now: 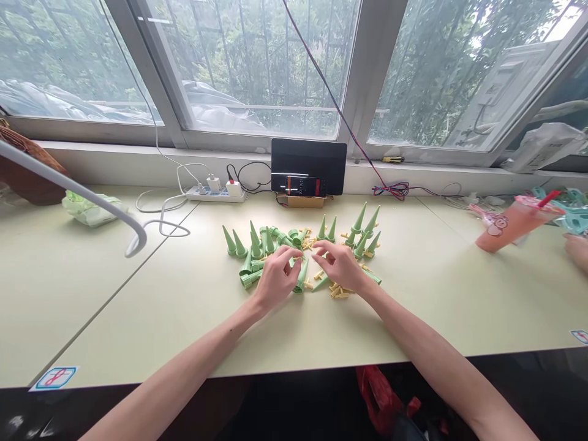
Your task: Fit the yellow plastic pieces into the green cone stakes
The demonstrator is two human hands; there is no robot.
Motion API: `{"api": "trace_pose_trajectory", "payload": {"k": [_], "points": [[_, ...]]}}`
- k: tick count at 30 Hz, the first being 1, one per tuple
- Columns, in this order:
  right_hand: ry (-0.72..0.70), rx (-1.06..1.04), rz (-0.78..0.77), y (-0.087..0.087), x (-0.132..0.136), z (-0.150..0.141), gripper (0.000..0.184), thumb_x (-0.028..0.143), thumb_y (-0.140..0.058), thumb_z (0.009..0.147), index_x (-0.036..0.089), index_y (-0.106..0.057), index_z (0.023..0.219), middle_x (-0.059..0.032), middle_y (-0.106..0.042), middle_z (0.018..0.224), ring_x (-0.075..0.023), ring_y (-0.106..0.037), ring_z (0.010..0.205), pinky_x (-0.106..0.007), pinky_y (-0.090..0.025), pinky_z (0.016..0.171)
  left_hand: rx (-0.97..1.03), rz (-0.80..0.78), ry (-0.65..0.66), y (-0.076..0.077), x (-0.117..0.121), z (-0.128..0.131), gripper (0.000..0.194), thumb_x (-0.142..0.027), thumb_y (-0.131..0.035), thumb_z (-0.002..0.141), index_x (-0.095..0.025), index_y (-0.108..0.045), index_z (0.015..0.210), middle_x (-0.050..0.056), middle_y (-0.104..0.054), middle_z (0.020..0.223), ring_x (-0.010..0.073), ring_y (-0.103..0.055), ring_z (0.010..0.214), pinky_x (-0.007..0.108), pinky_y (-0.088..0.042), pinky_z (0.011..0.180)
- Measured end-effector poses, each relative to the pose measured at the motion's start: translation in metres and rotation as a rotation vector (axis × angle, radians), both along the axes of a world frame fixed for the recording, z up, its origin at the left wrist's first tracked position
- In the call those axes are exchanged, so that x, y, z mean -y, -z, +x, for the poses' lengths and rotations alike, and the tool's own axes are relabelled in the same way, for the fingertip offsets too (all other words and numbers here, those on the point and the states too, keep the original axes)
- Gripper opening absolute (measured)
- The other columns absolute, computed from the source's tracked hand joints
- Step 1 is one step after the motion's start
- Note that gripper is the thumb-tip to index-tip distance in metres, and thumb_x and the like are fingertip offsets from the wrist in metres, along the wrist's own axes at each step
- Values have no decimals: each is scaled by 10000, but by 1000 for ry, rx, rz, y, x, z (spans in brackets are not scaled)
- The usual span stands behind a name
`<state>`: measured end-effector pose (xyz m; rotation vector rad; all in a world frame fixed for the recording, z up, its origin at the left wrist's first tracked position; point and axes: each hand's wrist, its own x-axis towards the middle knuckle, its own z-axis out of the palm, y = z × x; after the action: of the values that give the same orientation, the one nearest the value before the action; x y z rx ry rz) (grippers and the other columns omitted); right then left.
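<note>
My left hand (278, 274) is at the middle of the table with its fingers curled inward. Thumb and index finger come together over a small yellow bit, and whether they grip it is too small to tell. A green plastic cone (300, 280) lies beside that thumb, wide end toward me. Facing it, my right hand (342, 264) has thumb and index finger apart, with nothing visible between them. Below the right hand lies a small pile of yellow plastic valve-like pieces (339, 291). Left of my hands is a heap of green cones (250, 278), several standing point up. More upright cones (361, 218) with yellow pieces on them stand at the right.
A tablet (309, 160) and a phone (303, 186) showing a timer lean at the back. A power strip (215, 195) with cables sits left of them. A tilted cup (514, 225) of orange drink and another person's hand (577, 250) are at the right.
</note>
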<state>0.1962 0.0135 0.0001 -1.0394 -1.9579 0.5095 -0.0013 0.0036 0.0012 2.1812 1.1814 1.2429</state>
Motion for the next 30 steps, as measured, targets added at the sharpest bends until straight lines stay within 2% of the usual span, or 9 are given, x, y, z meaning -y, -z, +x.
{"api": "trace_pose_trajectory", "payload": {"k": [4,10,15,18,20,22,24,26,30], "points": [[-40,92,34,2,0,0,174,273,-571,916,217,-647,1062,-11,-711,837,-96,-479,469,-255,-438,581,-8,-8,1,0,0,0,130,-225,-527,921,-195,-653,921,14,-616,887,70,-461,518,229,-418,528],[33,90,107,4,-5,3,146,264,-544,940,203,-654,1016,-12,-699,820,-108,-514,522,-251,-417,602,-26,-13,39,0,2,1,117,-227,-545,919,-190,-655,918,0,-622,810,70,-425,499,224,-400,520],[-40,167,121,3,-9,11,136,302,-609,918,180,-628,862,16,-607,665,-103,-468,530,-237,-376,578,-33,-13,46,-2,2,1,124,-286,-594,916,-185,-665,912,-2,-615,804,63,-393,491,224,-393,521],[-40,212,115,1,-9,15,249,293,-600,921,182,-558,702,42,-504,570,-96,-415,508,-234,-342,550,-31,2,33,-1,1,1,191,-312,-606,914,-172,-649,792,1,-598,801,64,-407,508,225,-386,523],[-22,233,120,-2,-9,16,284,269,-570,933,184,-539,664,44,-474,548,-99,-397,499,-237,-334,542,-28,18,36,0,1,1,271,-303,-579,930,-162,-603,700,6,-591,789,69,-421,528,225,-384,527],[3,225,137,-4,-9,18,218,238,-530,947,183,-594,747,30,-523,587,-108,-433,512,-242,-361,562,-17,27,45,1,0,1,270,-269,-543,945,-160,-585,701,12,-596,816,70,-430,537,224,-388,530],[35,185,167,-5,-10,19,149,219,-499,957,180,-641,937,-4,-609,689,-127,-511,563,-252,-406,603,-6,19,54,2,0,0,178,-228,-522,944,-170,-615,804,18,-609,883,64,-439,531,224,-399,529],[79,139,192,-5,-12,20,198,221,-486,961,178,-630,1089,-41,-667,807,-139,-550,585,-268,-440,627,0,5,52,2,0,0,111,-205,-523,933,-185,-631,924,22,-614,942,58,-449,521,224,-413,528],[162,88,203,0,-17,23,219,235,-477,967,183,-629,1116,-65,-693,926,-117,-495,496,-287,-464,604,-8,-3,40,1,2,1,110,-196,-532,918,-191,-638,948,23,-614,950,56,-454,508,226,-424,525]]}}
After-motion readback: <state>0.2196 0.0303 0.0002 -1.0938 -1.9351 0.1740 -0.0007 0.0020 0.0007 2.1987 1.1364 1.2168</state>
